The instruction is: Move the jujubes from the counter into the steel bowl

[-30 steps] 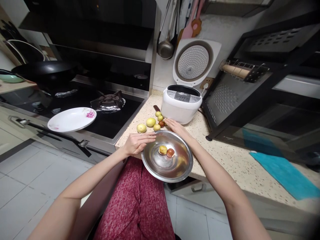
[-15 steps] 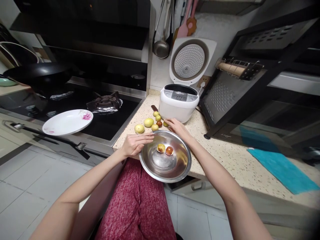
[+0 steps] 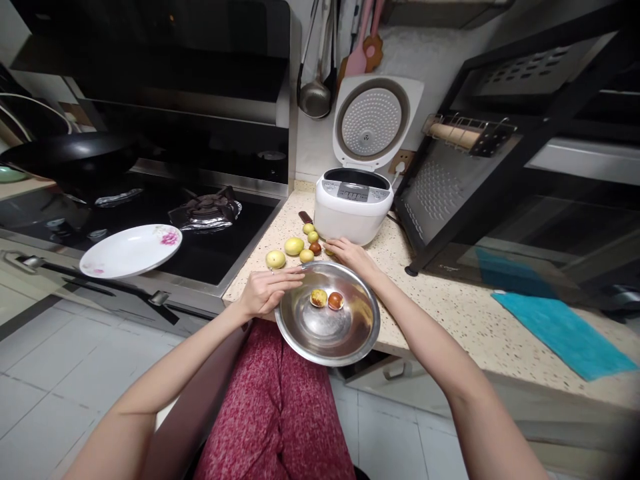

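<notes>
A shiny steel bowl [image 3: 350, 333] hangs over the speckled counter's front edge with two small fruits [image 3: 327, 299] in it, one yellow-green, one reddish. My left hand [image 3: 265, 291] holds the bowl's left rim. Beyond the far rim, my right hand [image 3: 353, 253] lies on the counter, fingers curled over a small fruit beside a cluster of several green and brown fruits [image 3: 295, 247]. Whether it grips one I cannot tell.
A white rice cooker [image 3: 353, 210] with its lid up stands behind the fruits. A flowered white plate [image 3: 127, 250] sits on the black gas hob's edge at left, a black wok [image 3: 65, 153] behind it. A black rack [image 3: 480, 187] and a teal cloth [image 3: 560, 333] are to the right.
The view has shifted slightly, so everything sits a bit further left. My right hand has closed in on the fruits near the cooker. My left hand stays on the bowl's rim.
</notes>
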A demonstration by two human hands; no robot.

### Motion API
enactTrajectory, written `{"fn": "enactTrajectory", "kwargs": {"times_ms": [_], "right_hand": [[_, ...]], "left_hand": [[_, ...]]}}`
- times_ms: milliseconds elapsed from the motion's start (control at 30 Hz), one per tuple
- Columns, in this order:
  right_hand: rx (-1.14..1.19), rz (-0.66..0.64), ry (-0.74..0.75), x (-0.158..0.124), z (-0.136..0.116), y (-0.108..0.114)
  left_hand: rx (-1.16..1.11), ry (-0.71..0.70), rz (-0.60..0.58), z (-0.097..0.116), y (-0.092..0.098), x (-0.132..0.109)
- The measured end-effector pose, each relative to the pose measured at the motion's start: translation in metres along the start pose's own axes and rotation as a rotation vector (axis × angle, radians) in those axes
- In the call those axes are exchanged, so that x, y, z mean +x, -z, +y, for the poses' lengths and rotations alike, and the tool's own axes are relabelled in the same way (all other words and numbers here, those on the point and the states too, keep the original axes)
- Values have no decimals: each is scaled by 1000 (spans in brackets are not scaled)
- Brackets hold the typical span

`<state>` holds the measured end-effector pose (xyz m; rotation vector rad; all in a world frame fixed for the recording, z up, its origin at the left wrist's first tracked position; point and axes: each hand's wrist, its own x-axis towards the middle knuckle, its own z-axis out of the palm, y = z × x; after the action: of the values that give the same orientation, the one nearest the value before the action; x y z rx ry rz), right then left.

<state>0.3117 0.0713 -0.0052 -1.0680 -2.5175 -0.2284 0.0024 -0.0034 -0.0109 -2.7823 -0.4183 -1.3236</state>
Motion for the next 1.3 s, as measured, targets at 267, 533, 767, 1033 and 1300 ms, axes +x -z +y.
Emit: {"fn": "enactTrajectory", "kwargs": {"times_ms": [267, 533, 767, 1033, 1300], "right_hand": [[-63, 8, 6, 3, -4, 11], [350, 321, -45, -3, -26, 54], [731, -28, 162, -10, -66, 82], [702, -287, 321, -11, -89, 76], [589, -385, 312, -12, -90, 72]], "left_hand": [[20, -10, 5, 0, -1, 0], [3, -2, -6, -1, -1, -1], [21, 14, -4, -1, -1, -2], [13, 18, -24, -1, 0, -2], [-1, 17, -12, 0, 0, -1]]}}
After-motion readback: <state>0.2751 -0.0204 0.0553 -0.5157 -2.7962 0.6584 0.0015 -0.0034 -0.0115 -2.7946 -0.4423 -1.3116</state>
